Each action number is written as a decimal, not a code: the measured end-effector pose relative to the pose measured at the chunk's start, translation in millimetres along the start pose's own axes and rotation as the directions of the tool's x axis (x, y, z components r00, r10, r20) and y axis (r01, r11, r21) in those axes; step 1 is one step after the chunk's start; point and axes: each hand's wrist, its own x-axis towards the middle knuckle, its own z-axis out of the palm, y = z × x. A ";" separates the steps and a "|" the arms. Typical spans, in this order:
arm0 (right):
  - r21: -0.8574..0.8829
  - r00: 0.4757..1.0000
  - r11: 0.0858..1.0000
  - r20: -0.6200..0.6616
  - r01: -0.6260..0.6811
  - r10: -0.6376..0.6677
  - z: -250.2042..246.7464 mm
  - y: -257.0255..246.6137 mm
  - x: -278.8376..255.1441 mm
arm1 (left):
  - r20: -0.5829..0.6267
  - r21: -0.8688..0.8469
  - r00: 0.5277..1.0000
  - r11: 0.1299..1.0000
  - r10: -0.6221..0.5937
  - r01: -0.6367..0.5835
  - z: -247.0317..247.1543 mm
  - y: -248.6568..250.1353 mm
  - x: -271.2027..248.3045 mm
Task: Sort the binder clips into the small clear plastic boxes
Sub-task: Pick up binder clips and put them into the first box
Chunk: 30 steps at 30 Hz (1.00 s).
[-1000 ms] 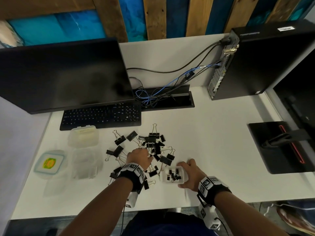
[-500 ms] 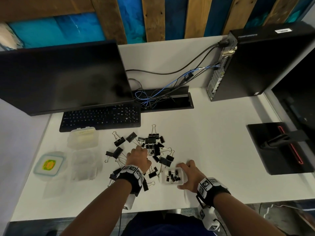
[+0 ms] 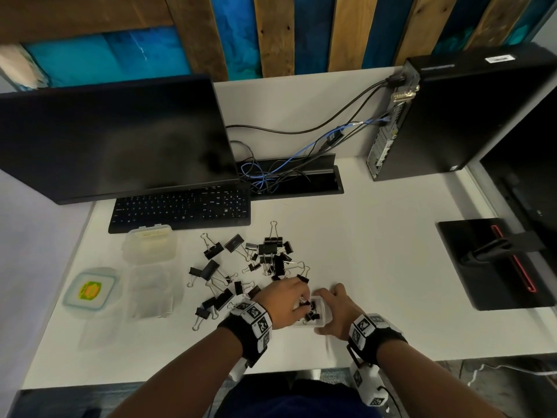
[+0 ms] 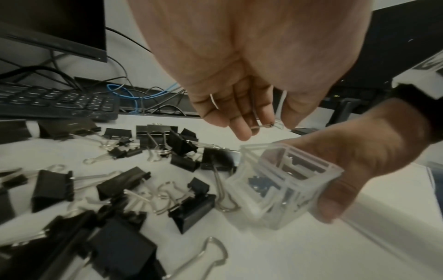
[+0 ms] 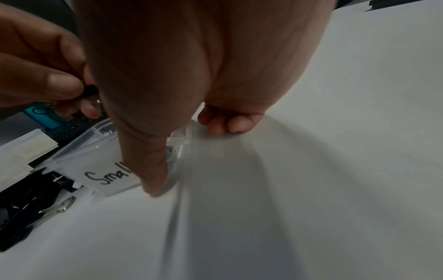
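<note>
Black binder clips [image 3: 266, 257] of mixed sizes lie scattered on the white desk [image 3: 376, 267]. My right hand [image 3: 337, 309] grips a small clear plastic box [image 3: 321, 319] near the front edge. The box holds a few small clips, and its label reads "Small" [image 5: 107, 175]. My left hand [image 3: 297, 300] hovers right over the box's opening and pinches a small clip [image 4: 273, 124] by its wire handles. In the left wrist view the box [image 4: 282, 181] is tilted toward the left hand [image 4: 242, 121]. In the right wrist view my right thumb [image 5: 148, 151] presses on the box's labelled side.
Two lidded clear boxes [image 3: 149, 245] [image 3: 153, 291] and a round-cornered container with a yellow label [image 3: 90, 289] sit at the left. Behind the clips are a keyboard [image 3: 180, 209], a monitor [image 3: 114, 137] and a cable tray [image 3: 289, 176]. A PC tower [image 3: 452, 116] and a monitor base [image 3: 494, 263] stand at the right.
My left hand has come back from the clip pile to above the box with a small clip in its fingers. The right hand has kept hold of the box.
</note>
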 end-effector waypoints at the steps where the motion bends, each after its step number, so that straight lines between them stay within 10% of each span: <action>1: -0.001 1.000 1.000 -0.001 0.002 -0.002 0.0 0.0 -0.3 | 0.021 -0.002 1.000 1.000 0.004 -0.004 1.8 0.7 0.1; 16: -0.013 1.000 1.000 -0.005 -0.015 0.015 -1.6 -2.0 -2.2 | -0.253 -0.032 0.873 0.906 -0.416 0.422 -17.5 -66.6 -12.8; 30: -0.003 1.000 1.000 -0.014 -0.015 0.015 -1.4 -0.9 -2.3 | -0.062 0.018 0.861 0.862 -0.504 0.506 -16.6 -67.5 10.6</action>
